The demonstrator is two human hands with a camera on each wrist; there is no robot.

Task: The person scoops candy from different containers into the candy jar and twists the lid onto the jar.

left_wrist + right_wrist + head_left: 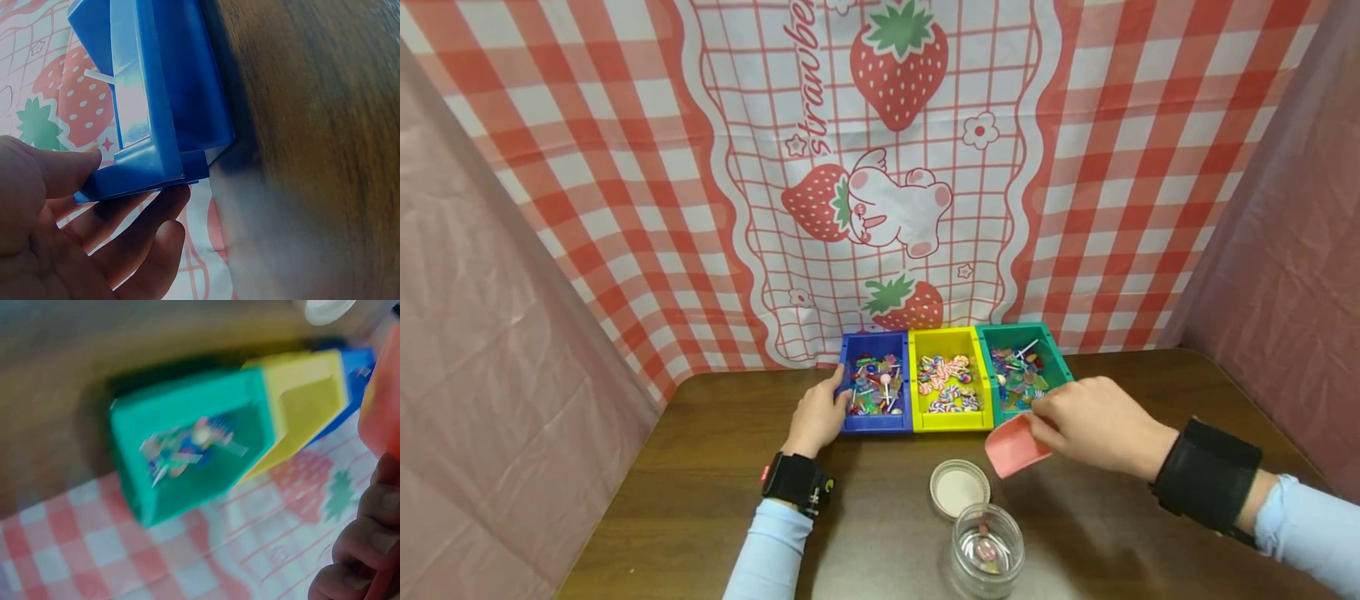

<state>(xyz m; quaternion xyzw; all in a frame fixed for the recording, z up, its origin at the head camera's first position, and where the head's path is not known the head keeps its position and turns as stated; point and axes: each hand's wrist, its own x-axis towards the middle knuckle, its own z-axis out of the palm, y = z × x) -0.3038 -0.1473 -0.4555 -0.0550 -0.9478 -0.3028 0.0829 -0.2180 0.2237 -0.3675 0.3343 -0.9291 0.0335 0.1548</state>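
My left hand [817, 414] holds the side rim of the blue bin [134, 103], thumb over the rim and fingers beneath. That bin carries mixed small candies and lollipops. A pink scoop [1017, 447] is gripped in my right hand [1093, 419], just in front of the green bin [1060, 360], its blade tilted toward the jar. Mixed candies [184, 447] lie in the green bin. Between the two stands a yellow bin [946, 422] with striped swirl candies and lollipops. Nearer to me, a clear glass jar [987, 552] has a few candies at its bottom.
A round white lid [959, 489] lies on the brown wooden table [700, 508] right behind the jar. The three bins stand side by side near the far edge, close to a red-checked strawberry cloth [880, 200]. Pink curtains [497, 350] hang at both sides.
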